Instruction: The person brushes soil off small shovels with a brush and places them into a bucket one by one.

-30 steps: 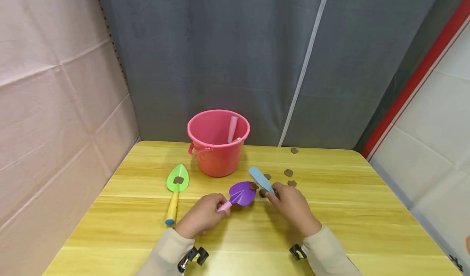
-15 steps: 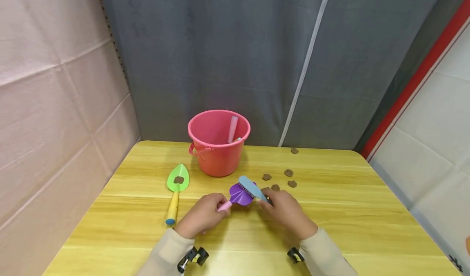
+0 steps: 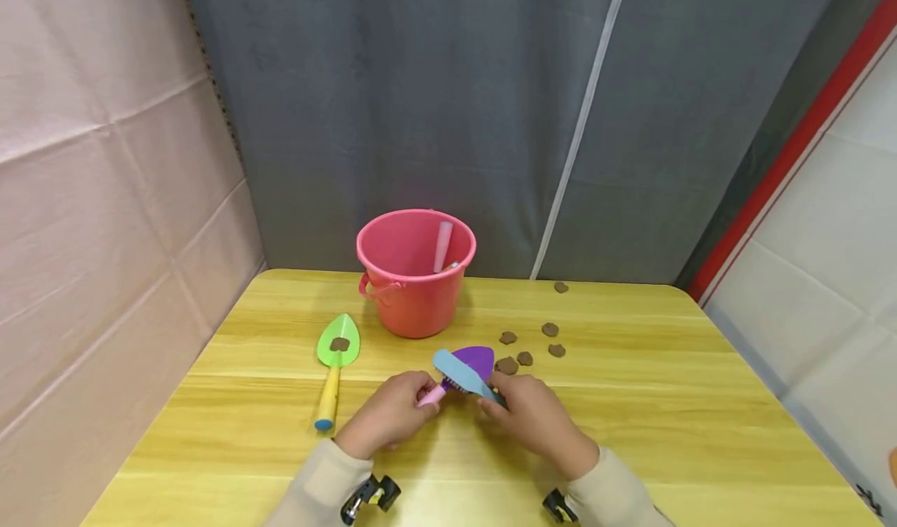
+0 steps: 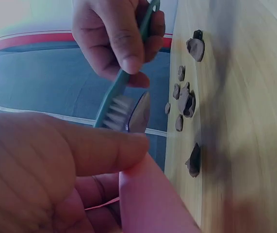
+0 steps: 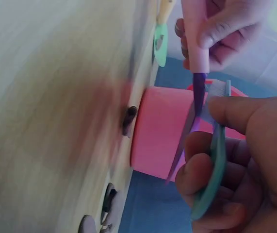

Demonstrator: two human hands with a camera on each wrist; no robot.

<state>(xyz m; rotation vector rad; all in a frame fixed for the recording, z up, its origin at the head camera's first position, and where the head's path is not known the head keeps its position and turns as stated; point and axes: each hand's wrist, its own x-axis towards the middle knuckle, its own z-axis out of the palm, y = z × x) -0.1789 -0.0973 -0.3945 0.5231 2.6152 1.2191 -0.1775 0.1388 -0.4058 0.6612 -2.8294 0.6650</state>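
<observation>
My left hand [image 3: 392,412] grips the pink handle [image 3: 430,395] of a toy shovel, whose purple blade [image 3: 480,359] points right and away from me. In my right hand [image 3: 538,416] is a light blue brush [image 3: 457,371], laid across the blade close to the handle. Its white bristles [image 4: 118,112] face the blade in the left wrist view, and from the right wrist the shovel and brush [image 5: 218,150] both show edge-on, raised off the tabletop. A brown clay-like piece [image 3: 507,366] lies just right of the blade. The brush hides part of the blade.
Several more brown pieces [image 3: 550,329] are scattered to the right. A red bucket [image 3: 416,309] with a pink-handled item [image 3: 443,247] inside stands behind my hands. To the left lies a green trowel [image 3: 339,328] with a yellow handle, a brown piece on it. Curtains close off the table's back.
The brush in my right hand has swept left and toward me over the blade. The brown piece once at the blade's tip no longer shows on it. My left hand stays nearly still.
</observation>
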